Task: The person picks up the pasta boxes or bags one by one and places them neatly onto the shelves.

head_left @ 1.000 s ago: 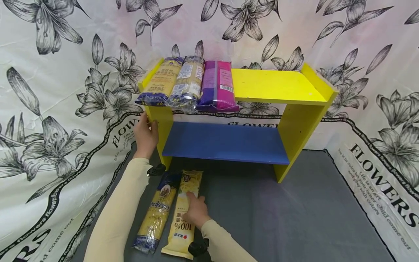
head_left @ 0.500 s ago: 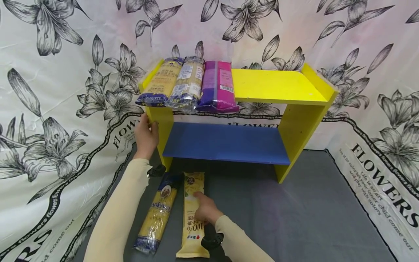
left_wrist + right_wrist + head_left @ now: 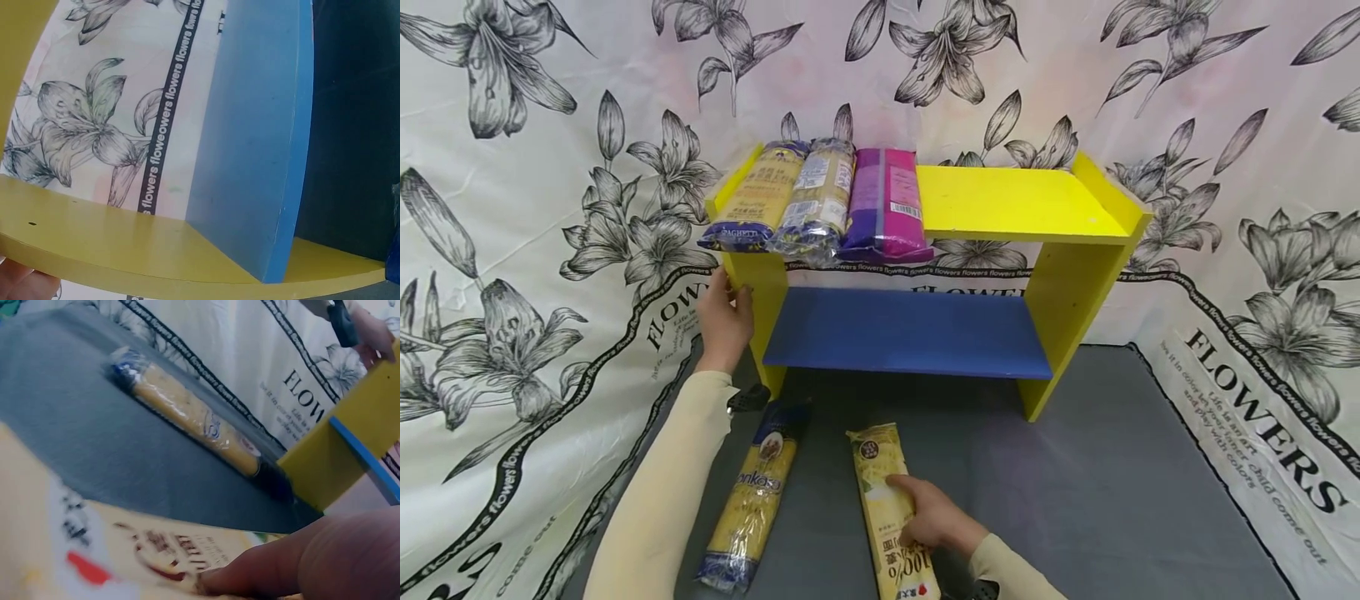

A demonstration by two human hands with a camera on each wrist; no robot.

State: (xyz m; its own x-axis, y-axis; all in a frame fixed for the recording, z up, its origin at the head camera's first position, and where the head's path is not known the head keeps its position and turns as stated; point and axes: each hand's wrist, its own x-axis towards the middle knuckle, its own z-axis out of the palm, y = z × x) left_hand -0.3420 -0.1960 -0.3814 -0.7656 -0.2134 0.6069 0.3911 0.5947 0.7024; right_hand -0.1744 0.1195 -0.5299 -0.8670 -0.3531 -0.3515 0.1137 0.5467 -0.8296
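My left hand (image 3: pixel 726 321) grips the left side panel of a yellow shelf unit (image 3: pixel 1078 292) just under its top board. In the left wrist view, only some fingers (image 3: pixel 28 284) show at the panel's outer edge. My right hand (image 3: pixel 936 517) holds a pale yellow noodle packet (image 3: pixel 880 487) by its right side, thumb and fingers on the wrapper. That packet tilts slightly, its far end toward the shelf. A blue-ended spaghetti packet (image 3: pixel 752 492) lies on the grey cloth to its left, its dark end near the foot of the left panel.
On the yellow top board lie a spaghetti packet (image 3: pixel 760 192), a clear-wrapped pasta packet (image 3: pixel 818 196) and a purple-pink packet (image 3: pixel 887 204), side by side at the left. A blue lower board (image 3: pixel 910 329) spans the unit. Flower-printed cloth (image 3: pixel 1240 333) hangs behind.
My right hand has carried the pale yellow noodle packet to the right, away from the spaghetti packet, and turned it a little. The left hand keeps its grip on the shelf; the head view shifted slightly.
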